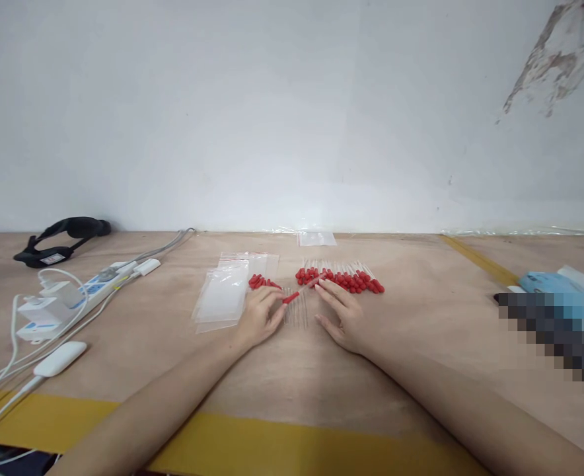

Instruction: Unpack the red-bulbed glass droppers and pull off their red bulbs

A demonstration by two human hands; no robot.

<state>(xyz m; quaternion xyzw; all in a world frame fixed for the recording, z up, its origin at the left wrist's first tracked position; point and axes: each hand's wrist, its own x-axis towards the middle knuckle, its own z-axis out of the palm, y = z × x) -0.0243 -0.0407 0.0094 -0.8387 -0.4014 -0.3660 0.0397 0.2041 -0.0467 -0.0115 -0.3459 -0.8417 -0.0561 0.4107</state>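
a: fig. 1, head view. a red-capped dropper [296,293] lies between the two hands, its long axis tilted, red bulb low toward the left hand [259,316], clear stem rising up and right toward the right hand [340,316].

b: which hand is nearer?

a: the left. its fingertips [281,299] are curled in and pinch the red bulb end. the right hand lies palm down on the table [421,344], fingers stretched and loosely spread, gripping nothing; its index tip sits just beside the far end of the stem, contact not resolvable.

b: other items near the fingers?

a: a row of clear stems [296,316] lies between the hands, long axes running away from the viewer; too fine to count. beyond the right hand, a large pile of red-capped droppers [344,279], a few dozen by appearance, exact number not countable. beyond the left hand, a small cluster of red caps [261,282], roughly half a dozen.

b: and the bags?

a: one stack of clear zip bags [225,297] to the left of the left hand, several sheets, overlapping. one lone bag [316,238] by the wall.

b: periphery?

a: one power strip [81,294] with plugs and white cables, one black strap [61,239], both well apart at far left.
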